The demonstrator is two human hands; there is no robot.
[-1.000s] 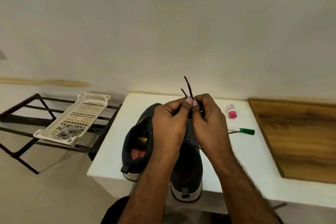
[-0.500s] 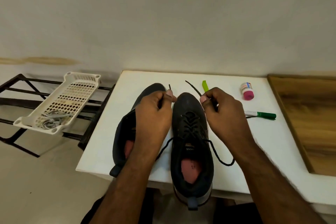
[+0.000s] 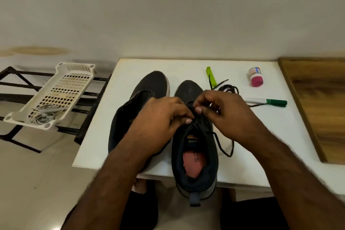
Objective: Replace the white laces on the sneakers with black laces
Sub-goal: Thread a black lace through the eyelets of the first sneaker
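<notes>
Two dark sneakers stand side by side on a white surface (image 3: 104, 147), toes pointing to the far side. The right sneaker (image 3: 195, 147) has its heel hanging over the near edge, a pink insole showing inside. The left sneaker (image 3: 149, 87) is partly hidden behind the left forearm. Both hands meet over the right sneaker's lacing. The left hand (image 3: 158, 123) and the right hand (image 3: 227, 115) have fingers curled, pinching the black lace (image 3: 222, 147) at the upper eyelets; a loop of it trails off the shoe's right side onto the surface. Far right of the shoes lie another coiled black lace (image 3: 228, 87), a lime-green clip (image 3: 210, 78), a small bottle with a pink cap (image 3: 255, 79) and a green-capped marker (image 3: 267, 101). To the left, off the surface, a white slotted tray (image 3: 72, 73) on a black rack (image 3: 11, 97) holds pale laces (image 3: 43, 116).
</notes>
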